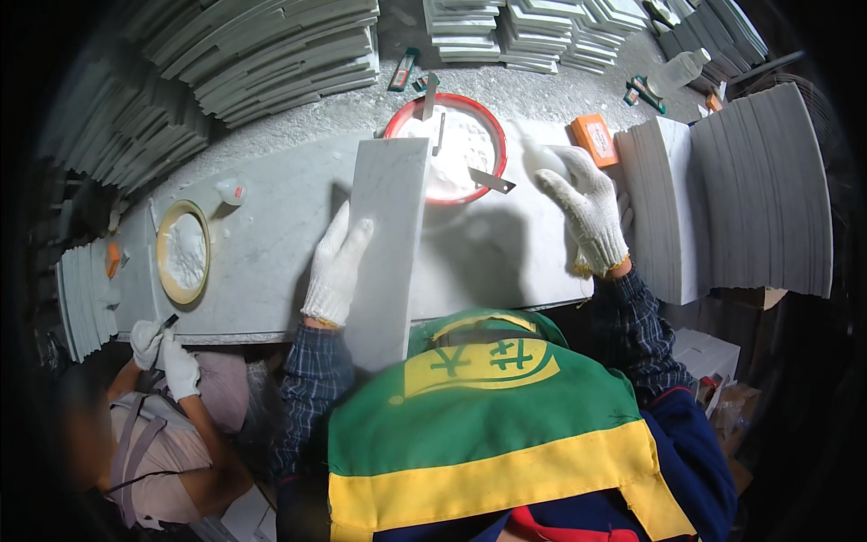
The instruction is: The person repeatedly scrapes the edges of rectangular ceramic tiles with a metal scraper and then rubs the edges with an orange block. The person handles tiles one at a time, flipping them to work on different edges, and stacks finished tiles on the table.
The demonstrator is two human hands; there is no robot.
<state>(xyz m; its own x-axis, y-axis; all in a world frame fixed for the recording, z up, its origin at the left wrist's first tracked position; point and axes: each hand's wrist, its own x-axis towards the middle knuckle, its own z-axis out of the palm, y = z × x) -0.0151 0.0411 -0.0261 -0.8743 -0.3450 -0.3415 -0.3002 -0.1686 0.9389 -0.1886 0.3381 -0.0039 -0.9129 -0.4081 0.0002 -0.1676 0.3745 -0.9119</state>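
Note:
White knitted gloves cover both of my hands. My left hand (pixel 338 266) grips the left edge of a pale grey-veined stone tile (pixel 390 235), held up on its end above the bench near my apron. Some of its fingers are hidden behind the tile. My right hand (pixel 582 203) is closed around a whitish squeeze bottle (pixel 540 154), whose narrow end points up and left. Between the two, beyond the tile, sits a red-rimmed basin (pixel 498 135) of white powder. Thin metal blades lie in and across it, one blade (pixel 492 181) overhanging the near right rim.
Tile stacks (pixel 763 194) stand at right, others (pixel 271 63) at the back. An orange box (pixel 594 139) lies beyond my right hand; a clear bottle (pixel 679 72) is farther back. At left are a cream basin (pixel 163 257), a small bottle (pixel 231 191) and a co-worker's gloved hands (pixel 164 354).

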